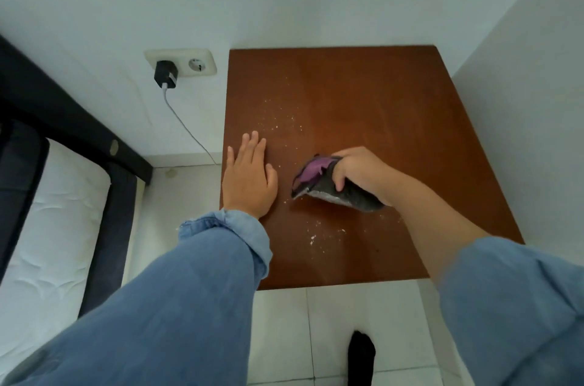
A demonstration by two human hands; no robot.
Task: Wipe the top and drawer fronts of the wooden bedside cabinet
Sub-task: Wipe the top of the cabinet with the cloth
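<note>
Wiping the top is clearly the step you're on. Your right hand (357,170) is bunched around a dark cloth (328,188) with a purple patch showing, fingers curled over it and pressing it down near the middle of the cabinet top (379,107). Your left hand (249,177) is flat on the wood by the left edge, fingers spread loosely, gripping nothing, looks like it's just bracing you.

Cabinet sits tucked in the corner, wall behind it and on the right, with a wall socket (180,62) and a black charger (166,74) just off to the left, and the bed (47,211) further left. Top is a reddish-brown wood panel, smooth, slight sheen, bare apart from your hands and the cloth.

White crumbs (278,120) are scattered above your left hand, and another patch lies in front of the cloth toward the near edge. So I'd say you're not far in. Next move probably wants a sweep that gathers both patches to one edge rather than spreading them around, and your left hand will need to lift out of the way. Drawer fronts aren't visible from up here, so can't tell their state.
</note>
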